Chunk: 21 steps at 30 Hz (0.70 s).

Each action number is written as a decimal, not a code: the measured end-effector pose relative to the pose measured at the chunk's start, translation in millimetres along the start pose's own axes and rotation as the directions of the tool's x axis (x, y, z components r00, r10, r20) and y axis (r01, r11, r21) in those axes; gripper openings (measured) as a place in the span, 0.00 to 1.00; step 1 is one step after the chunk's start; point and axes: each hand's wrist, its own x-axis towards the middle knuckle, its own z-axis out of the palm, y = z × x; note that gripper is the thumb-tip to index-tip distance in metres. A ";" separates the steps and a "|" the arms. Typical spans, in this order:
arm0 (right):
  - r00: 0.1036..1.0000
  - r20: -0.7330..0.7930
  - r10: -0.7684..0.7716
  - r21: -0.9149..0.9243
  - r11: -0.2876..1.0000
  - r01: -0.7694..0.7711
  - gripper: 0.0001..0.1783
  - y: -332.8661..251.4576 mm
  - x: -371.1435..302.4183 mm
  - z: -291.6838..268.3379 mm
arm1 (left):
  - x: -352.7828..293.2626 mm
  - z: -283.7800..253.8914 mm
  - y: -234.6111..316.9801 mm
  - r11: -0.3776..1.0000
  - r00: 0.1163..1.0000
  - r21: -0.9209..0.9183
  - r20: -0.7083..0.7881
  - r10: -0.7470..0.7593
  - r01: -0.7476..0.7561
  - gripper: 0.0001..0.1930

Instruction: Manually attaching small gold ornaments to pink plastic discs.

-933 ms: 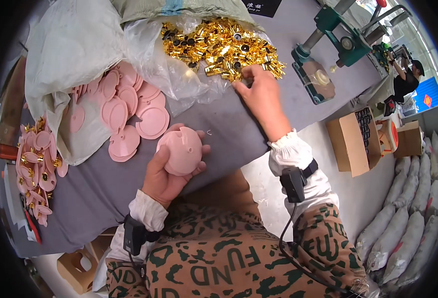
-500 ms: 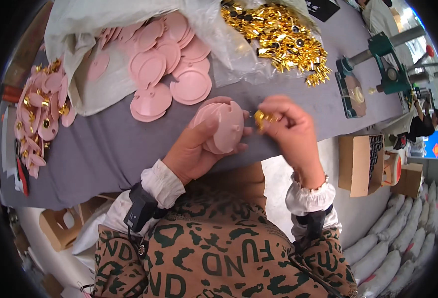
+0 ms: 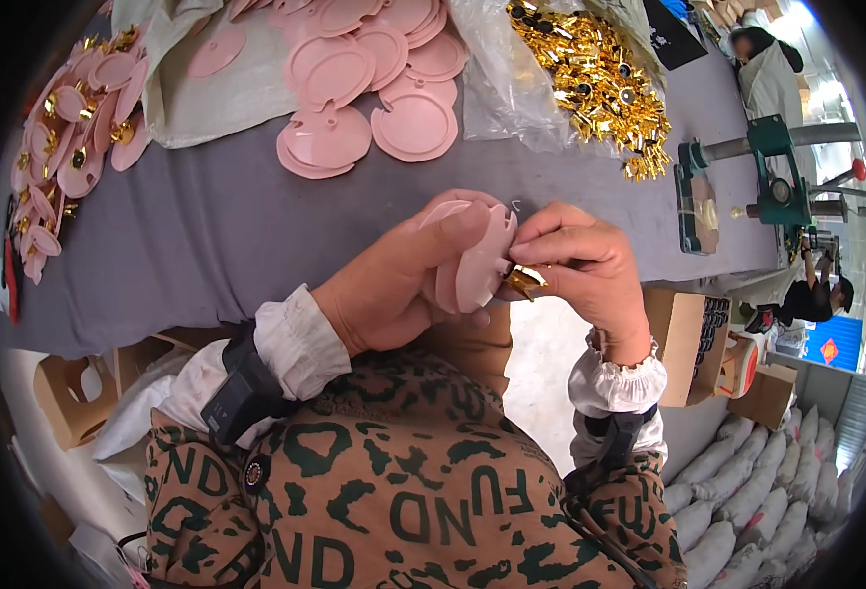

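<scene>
Pink disc in left hand, gold clip in right hand

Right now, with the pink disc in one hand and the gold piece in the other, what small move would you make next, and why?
Probably press the gold clip the last bit into the pink disc. The left hand grips the disc on edge, and the right hand pinches the clip with its tip already at the disc's lower rim, so only a short push seems left. Whether it has seated cannot be told.
</scene>
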 end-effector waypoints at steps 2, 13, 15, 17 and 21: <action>0.972 -0.087 0.219 0.196 0.960 -0.199 0.14 -6.6 -4.0 4.8 | -3.0 2.0 -0.7 1.000 1.000 -0.003 -0.003 0.005 -0.005 0.28; 0.983 -0.037 -0.178 -0.490 0.861 0.137 0.15 -31.3 -8.8 22.9 | -21.7 7.2 3.4 0.941 0.994 0.320 0.029 0.106 -0.110 0.24; 0.992 -0.126 0.011 -0.155 0.987 -0.031 0.13 -17.9 -6.5 24.8 | -26.2 6.8 6.0 0.928 0.988 0.341 0.039 0.146 -0.151 0.24; 0.983 -0.158 0.093 0.110 0.991 -0.076 0.13 -6.1 -6.3 35.7 | -30.8 5.9 8.0 0.910 0.981 0.367 0.047 0.189 -0.193 0.23; 0.955 -0.029 0.295 0.719 0.670 -0.185 0.09 10.6 2.3 55.8 | -38.0 -8.7 7.8 0.745 0.917 0.542 0.155 0.367 -0.390 0.23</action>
